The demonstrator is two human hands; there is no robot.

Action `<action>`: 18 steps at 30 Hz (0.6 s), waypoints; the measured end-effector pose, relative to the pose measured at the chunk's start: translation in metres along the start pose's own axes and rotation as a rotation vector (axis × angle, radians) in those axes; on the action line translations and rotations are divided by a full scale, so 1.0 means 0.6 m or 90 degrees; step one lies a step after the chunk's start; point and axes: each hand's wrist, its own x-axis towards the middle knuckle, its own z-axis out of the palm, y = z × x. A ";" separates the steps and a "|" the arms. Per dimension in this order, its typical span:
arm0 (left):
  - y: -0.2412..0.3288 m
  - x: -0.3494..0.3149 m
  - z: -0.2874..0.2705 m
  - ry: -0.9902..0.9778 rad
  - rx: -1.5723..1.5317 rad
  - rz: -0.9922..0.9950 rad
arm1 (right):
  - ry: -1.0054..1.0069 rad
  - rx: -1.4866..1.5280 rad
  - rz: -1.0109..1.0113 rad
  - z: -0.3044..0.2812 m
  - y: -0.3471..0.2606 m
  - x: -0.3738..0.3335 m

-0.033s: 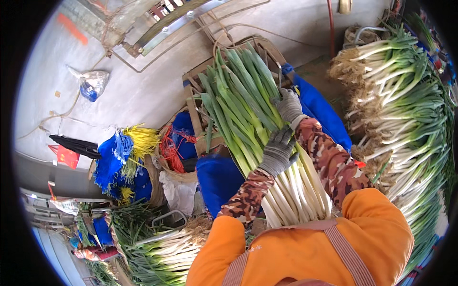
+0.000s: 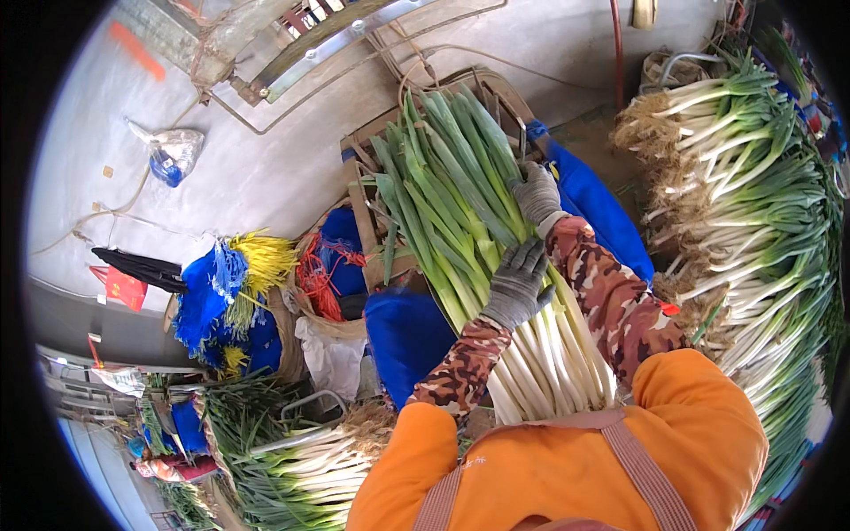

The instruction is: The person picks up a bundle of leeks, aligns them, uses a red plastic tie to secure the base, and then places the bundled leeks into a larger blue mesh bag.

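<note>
One left hand (image 2: 518,285) in a grey knitted glove, palm down across the middle of a thick bundle of long green-and-white leek-like stalks (image 2: 478,239), with fingers unclenched and laid over the stems. Farther up, one right hand (image 2: 537,193) in a matching glove, touching the bundle's right edge beside the green leaves, with fingers partly hidden; impossible to tell whether grasping or merely resting. Laid lengthwise in front of a bright orange top (image 2: 567,465), with leaves pointing away over a brown wooden frame (image 2: 361,212) and white ends close to the chest. On both forearms, brown-and-pink camouflage sleeves (image 2: 591,265). On either side of the bundle, deep-blue cloth (image 2: 403,341). To the left, a round basket holding red strings (image 2: 317,281), and near it, bright yellow strings (image 2: 266,255). Along the right, a long heap of similar stalks with brown roots (image 2: 753,230); at lower left, another pile (image 2: 314,473).
</note>
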 end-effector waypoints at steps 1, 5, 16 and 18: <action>0.001 -0.004 0.001 0.017 -0.004 -0.005 | 0.019 0.064 0.017 0.008 0.000 0.003; -0.007 -0.024 0.032 0.081 -0.020 -0.036 | -0.009 0.625 0.144 0.012 -0.034 -0.042; 0.000 -0.018 0.037 0.090 -0.003 -0.026 | -0.167 0.531 0.150 -0.157 -0.029 -0.196; 0.000 -0.025 0.045 0.079 -0.002 -0.047 | -0.169 0.299 0.033 -0.111 -0.064 -0.129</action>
